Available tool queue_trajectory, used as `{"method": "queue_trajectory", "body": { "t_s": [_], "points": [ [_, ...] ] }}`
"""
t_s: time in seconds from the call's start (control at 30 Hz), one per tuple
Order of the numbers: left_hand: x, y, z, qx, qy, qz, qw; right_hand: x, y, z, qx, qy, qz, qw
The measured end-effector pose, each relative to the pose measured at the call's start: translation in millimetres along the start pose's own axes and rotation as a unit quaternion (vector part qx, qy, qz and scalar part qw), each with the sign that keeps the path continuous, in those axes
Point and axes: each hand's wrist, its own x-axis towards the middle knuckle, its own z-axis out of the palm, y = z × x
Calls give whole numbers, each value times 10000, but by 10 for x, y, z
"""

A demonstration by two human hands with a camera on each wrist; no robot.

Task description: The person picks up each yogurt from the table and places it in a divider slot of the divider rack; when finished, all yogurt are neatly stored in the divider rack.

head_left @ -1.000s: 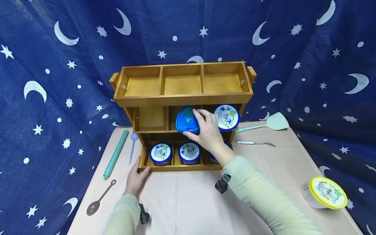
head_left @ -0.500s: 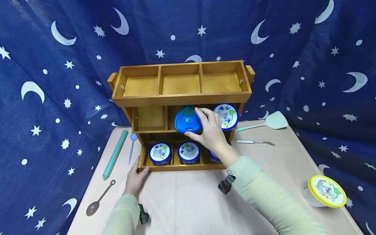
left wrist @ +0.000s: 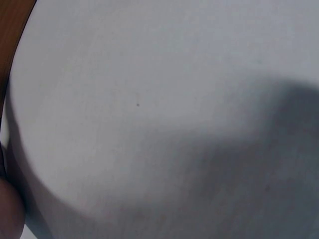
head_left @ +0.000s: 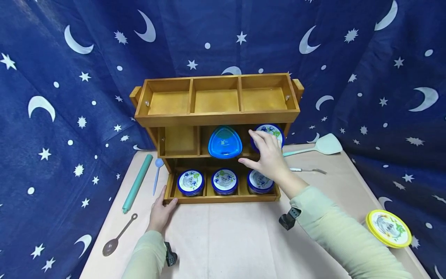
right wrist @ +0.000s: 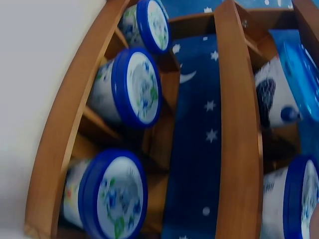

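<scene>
A three-tier wooden rack (head_left: 217,117) stands at the table's back. In the middle tier's centre compartment sits a tub with a translucent blue, rounded-triangle lid (head_left: 225,142); the right wrist view shows that lid (right wrist: 301,79) on a white printed body. My right hand (head_left: 266,157) hovers just right of it, thumb and fingers apart, holding nothing. It partly covers a round blue-lidded tub (head_left: 278,132) in the right compartment. My left hand (head_left: 161,213) rests against the bottom tier's front left corner, thumb at the front, fingers along the side. Only a bit of it (left wrist: 10,211) shows in the left wrist view.
Round blue-lidded tubs (head_left: 191,181) fill the bottom tier's three compartments. To the left lie a teal stick (head_left: 137,184), a blue spoon (head_left: 157,174) and a brown spoon (head_left: 116,240). Rightward are a pale green turner (head_left: 327,144), a fork (head_left: 308,170) and a yellow-lidded tub (head_left: 389,228).
My right hand has let go of the tub with the translucent blue lid and moved right, away from it. The tub stays in the centre compartment. My left hand has not moved.
</scene>
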Motion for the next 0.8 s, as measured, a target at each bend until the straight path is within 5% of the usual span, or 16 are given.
{"method": "queue_trajectory", "body": {
  "t_s": [0.8],
  "points": [
    [-20,-2,1,-101,-44,-1,9999,-502,706,-654,262,-169,1416,9894]
  ]
}}
